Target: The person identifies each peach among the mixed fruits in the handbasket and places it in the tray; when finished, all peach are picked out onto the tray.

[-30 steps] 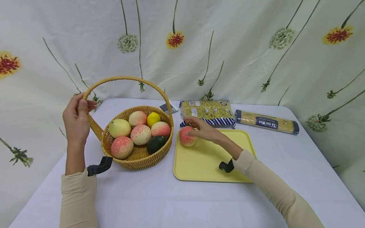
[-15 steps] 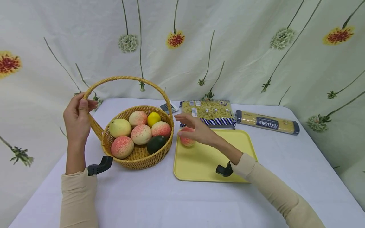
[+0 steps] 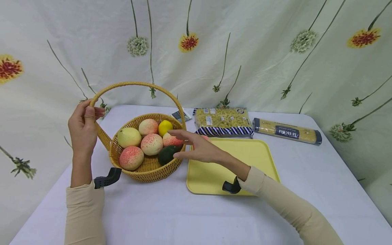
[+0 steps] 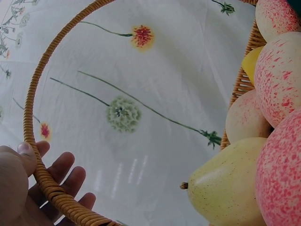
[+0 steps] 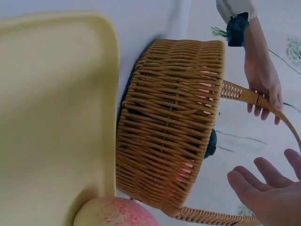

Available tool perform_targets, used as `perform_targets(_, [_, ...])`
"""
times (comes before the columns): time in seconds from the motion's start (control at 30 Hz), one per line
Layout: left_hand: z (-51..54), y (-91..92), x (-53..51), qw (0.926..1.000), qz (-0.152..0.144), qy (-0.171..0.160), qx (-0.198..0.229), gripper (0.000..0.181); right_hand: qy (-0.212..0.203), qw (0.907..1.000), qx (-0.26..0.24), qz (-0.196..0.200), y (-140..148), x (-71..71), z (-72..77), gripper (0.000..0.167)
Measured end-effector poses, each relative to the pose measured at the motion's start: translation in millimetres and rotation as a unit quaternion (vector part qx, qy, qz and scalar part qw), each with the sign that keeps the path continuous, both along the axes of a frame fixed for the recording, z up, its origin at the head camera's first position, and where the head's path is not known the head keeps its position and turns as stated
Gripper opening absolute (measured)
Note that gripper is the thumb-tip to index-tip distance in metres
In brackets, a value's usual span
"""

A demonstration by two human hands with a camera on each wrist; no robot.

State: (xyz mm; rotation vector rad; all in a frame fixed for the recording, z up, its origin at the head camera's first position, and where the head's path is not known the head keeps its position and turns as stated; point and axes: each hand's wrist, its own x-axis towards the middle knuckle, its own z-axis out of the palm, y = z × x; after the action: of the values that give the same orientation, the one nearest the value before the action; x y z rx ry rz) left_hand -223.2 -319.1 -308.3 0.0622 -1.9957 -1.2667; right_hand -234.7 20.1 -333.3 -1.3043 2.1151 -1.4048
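My left hand holds the arched handle of a wicker basket on its left side, thumb in front. Inside the basket lie several pink-speckled peaches, a pale yellow-green pear, a lemon and a dark green avocado. Over the basket's right rim hovers my right hand, fingers extended and apart, holding nothing; it partly covers the avocado and one peach. Another peach sits on the yellow tray, mostly hidden behind my right hand in the head view.
Behind the tray lies a bag of pasta. A packet of spaghetti is to its right. A small dark card rests behind the basket. A flowered cloth hangs at the back of the white table.
My right hand has left the peach on the tray and moved left, to over the basket's right rim. The peach stays on the tray. My left hand keeps its hold.
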Motion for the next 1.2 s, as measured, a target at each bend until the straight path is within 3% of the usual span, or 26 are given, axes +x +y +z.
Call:
perform_targets(0.5, [-0.3, -0.3, 0.4, 1.0, 0.002, -0.004, -0.002, 0.032, 0.002, 0.9987, 0.033, 0.04, -42, 10.2, 3.6, 0.071])
perform_targets(0.9, [-0.2, -1.9, -0.5, 1.0, -0.003, 0.005, 0.001, 0.032, 0.044, 0.9968, 0.06, 0.028, -68, 5.4, 20.1, 0.069])
perform_targets(1.2, [-0.3, -1.1, -0.4, 1.0, -0.004, -0.002, 0.005, 0.032, 0.072, 0.9938, 0.082, 0.022, -83, -1.1, 15.9, 0.07])
